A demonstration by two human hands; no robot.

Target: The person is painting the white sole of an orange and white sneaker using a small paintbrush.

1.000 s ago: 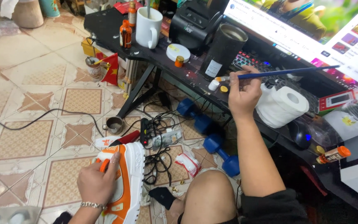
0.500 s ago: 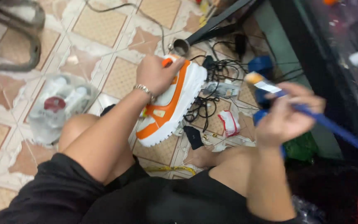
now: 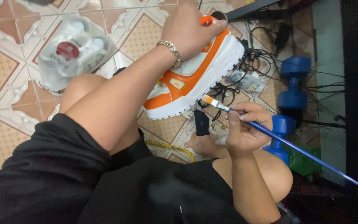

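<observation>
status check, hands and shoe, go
Left hand grips orange-and-white sneaker. Right hand holds blue paintbrush, bristles just short of sole. Nothing between.

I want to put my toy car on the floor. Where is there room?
Bare patterned floor tiles lie left of the clear plastic bag. It is crowded between the orange-and-white sneaker and blue dumbbells, where black cables tangle.

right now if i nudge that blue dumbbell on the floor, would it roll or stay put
Likely heavy for its size, so the dumbbell would resist a light nudge. Its round-looking ends suggest it could roll once pushed hard, but the cables lying beside it would probably stop it soon.
</observation>
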